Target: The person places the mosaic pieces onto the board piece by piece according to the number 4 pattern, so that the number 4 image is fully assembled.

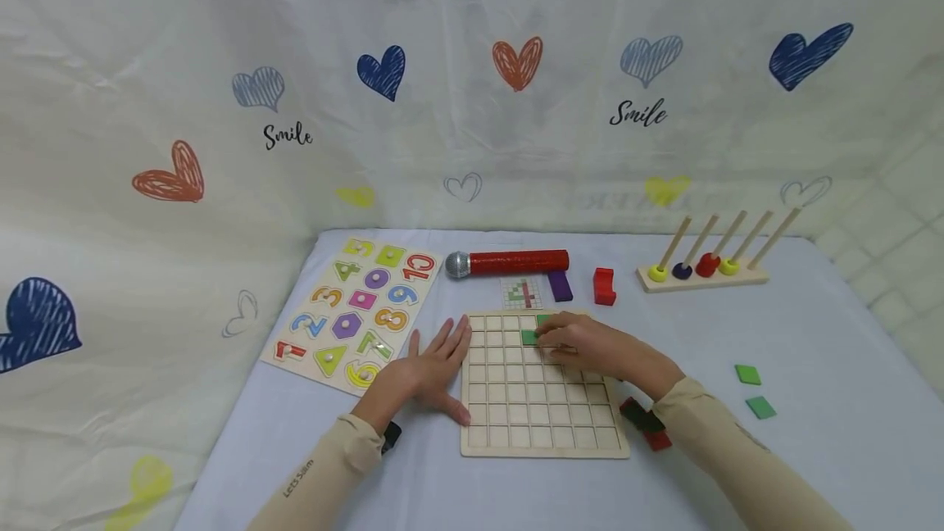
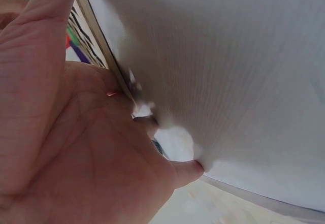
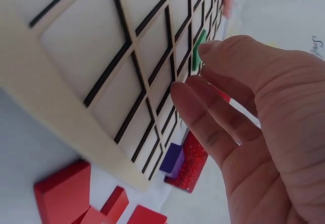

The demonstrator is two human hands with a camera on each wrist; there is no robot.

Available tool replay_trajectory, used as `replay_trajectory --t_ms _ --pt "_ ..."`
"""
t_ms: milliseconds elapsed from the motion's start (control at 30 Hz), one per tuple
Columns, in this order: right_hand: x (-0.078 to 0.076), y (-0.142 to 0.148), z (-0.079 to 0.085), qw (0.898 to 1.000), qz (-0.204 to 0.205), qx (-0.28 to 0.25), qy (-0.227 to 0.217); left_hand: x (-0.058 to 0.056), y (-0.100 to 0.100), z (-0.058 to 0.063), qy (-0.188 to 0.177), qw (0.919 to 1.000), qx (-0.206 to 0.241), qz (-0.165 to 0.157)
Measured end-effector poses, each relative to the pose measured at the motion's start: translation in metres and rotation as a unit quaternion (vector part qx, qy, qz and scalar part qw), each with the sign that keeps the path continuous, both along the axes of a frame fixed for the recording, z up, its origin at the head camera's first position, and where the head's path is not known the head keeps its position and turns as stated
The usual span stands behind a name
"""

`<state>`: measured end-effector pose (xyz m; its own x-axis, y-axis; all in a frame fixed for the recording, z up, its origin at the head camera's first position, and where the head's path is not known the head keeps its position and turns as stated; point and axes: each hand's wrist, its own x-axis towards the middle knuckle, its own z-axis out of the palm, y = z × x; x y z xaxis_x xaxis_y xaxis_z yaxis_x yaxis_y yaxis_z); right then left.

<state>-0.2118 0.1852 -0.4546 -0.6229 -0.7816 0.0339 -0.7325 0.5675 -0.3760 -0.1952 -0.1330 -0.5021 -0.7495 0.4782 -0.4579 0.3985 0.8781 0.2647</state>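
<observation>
A pale wooden grid board (image 1: 527, 415) lies flat on the white-covered table. My left hand (image 1: 435, 367) rests along its left edge, thumb and fingers spread apart. Over the upper right part of the grid is my right hand (image 1: 578, 342), its fingertips close beside a green square tile (image 1: 528, 338). In the right wrist view the thumb tip overlaps that green tile (image 3: 198, 54), while the other fingers are bent loosely, apart from the thumb. A second green tile (image 1: 543, 319) shows in the top row, partly covered by the right hand.
Behind the board are a patterned card (image 1: 520, 293), a purple block (image 1: 560, 286), a red block (image 1: 605, 287) and a red microphone (image 1: 516, 262). A number puzzle (image 1: 302, 351) lies left, a peg stand (image 1: 704, 279) back right. Loose green tiles (image 1: 760, 407) lie right; red blocks (image 1: 656, 439) near the right forearm.
</observation>
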Motion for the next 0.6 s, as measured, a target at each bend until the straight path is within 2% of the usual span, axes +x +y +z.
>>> replay_trajectory --t_ms 267,600 --pt "0.010 0.023 0.008 1.000 -0.007 -0.007 0.009 0.003 0.002 0.001 -0.001 1.0000 0.003 0.002" --pt "0.023 0.050 0.008 0.999 -0.051 -0.004 -0.003 0.002 0.001 0.004 -0.003 1.0000 0.004 0.005"
